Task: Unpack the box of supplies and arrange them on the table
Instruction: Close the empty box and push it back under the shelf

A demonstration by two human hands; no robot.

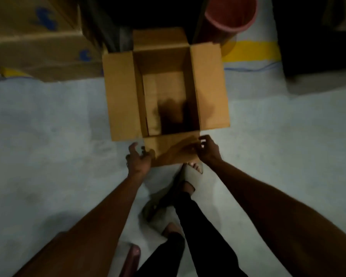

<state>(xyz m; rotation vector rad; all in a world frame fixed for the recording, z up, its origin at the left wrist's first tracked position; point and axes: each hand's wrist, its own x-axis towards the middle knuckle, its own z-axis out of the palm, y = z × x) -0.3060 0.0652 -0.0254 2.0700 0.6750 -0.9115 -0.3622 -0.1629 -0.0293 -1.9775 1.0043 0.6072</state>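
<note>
A brown cardboard box stands on the pale floor with all its flaps folded outward. Its inside looks bare down to the bottom, with a dark shadow near the front wall. My left hand hovers at the left corner of the near flap, fingers loosely curled and holding nothing. My right hand is at the right edge of the same flap, fingers bent around its corner; the dim, blurred picture does not show whether they grip it.
Larger cardboard boxes with blue marks stand at the back left. A reddish bucket is behind the box at the right, next to a yellow floor stripe. My sandalled feet are just below the near flap.
</note>
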